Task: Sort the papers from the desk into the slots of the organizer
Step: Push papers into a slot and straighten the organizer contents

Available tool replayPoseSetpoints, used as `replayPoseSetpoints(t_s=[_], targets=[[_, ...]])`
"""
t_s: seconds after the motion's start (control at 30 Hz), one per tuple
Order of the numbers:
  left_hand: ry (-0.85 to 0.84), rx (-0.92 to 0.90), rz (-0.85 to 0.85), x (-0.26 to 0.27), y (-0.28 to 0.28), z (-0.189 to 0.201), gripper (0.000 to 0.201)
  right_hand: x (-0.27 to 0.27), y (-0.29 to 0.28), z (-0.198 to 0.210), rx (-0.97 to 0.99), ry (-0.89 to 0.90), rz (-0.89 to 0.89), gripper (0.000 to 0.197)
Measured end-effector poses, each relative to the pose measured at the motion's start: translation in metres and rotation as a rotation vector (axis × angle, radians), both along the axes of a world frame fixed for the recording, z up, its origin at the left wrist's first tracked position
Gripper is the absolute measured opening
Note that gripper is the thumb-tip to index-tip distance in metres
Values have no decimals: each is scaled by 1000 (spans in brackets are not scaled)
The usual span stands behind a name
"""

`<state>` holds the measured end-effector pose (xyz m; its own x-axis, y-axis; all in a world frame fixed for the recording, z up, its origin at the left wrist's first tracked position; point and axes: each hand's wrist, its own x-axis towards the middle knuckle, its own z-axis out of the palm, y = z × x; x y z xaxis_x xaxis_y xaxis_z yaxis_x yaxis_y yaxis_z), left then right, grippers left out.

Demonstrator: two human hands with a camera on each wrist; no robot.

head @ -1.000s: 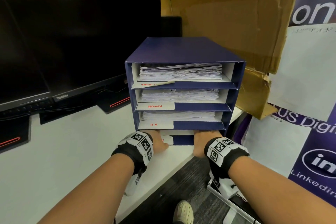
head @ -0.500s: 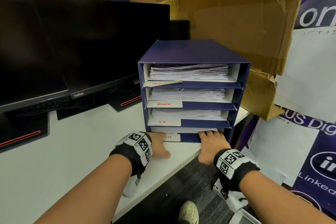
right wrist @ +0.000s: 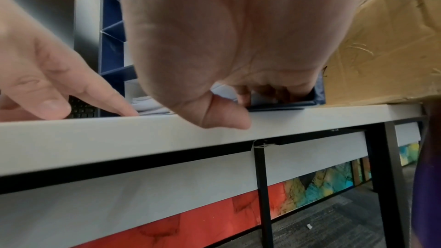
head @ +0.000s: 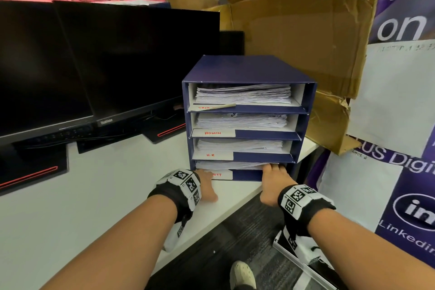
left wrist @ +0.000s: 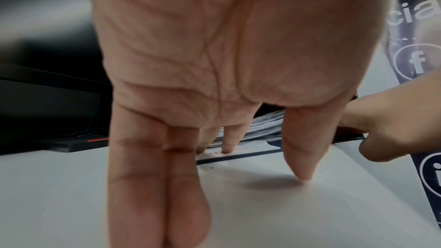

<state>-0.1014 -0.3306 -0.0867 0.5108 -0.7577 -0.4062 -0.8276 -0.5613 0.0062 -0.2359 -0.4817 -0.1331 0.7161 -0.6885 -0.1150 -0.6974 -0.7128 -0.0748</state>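
Observation:
A dark blue four-slot organizer stands on the white desk, with a stack of papers in every slot. My right hand reaches into the right end of the bottom slot, its straight fingers on the papers there and its thumb down at the desk edge. At the slot's left front my left hand is open. Its fingertips touch the labelled white lip and its thumb touches the desk. The right wrist view shows the organizer and the left hand beside it.
Two dark monitors stand along the back left on black bases. A big torn cardboard box leans behind and right of the organizer. A purple banner fills the right side. The desk's front edge runs just below my wrists.
My right hand has moved forward from the slot's front lip, so its fingers now lie deeper in the bottom slot on the papers. The left hand has hardly moved.

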Motion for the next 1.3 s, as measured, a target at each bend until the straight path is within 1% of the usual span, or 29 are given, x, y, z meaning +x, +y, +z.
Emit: replayPoseSetpoints(t_s=[0.13, 0.3, 0.5, 0.67, 0.8, 0.9, 1.03, 1.13, 1.3], targets=[[-18, 15, -2, 1, -5, 0, 70, 6, 0, -5, -37, 62, 13, 76], [-39, 18, -13, 2, -9, 1, 67, 5, 1, -4, -109, 93, 47, 74], [-53, 21, -7, 1, -11, 2, 63, 0, -2, 6, -40, 48, 74, 73], [-81, 33, -9, 1, -13, 1, 60, -1, -3, 6, -42, 54, 93, 75], [-76, 40, -7, 2, -15, 1, 56, -2, -6, 6, -42, 35, 102, 71], [-58, 36, 2, 3, -16, 0, 58, -4, -8, 6, -76, 76, 150, 68], [-57, 37, 0, 4, -17, 0, 57, -6, -8, 0, -181, 157, 222, 81], [-47, 26, 5, 5, -17, 1, 58, -6, -7, -3, -230, 164, 238, 87], [-15, -4, 5, 2, -20, 4, 61, -7, -8, -5, -260, 153, 242, 92]])
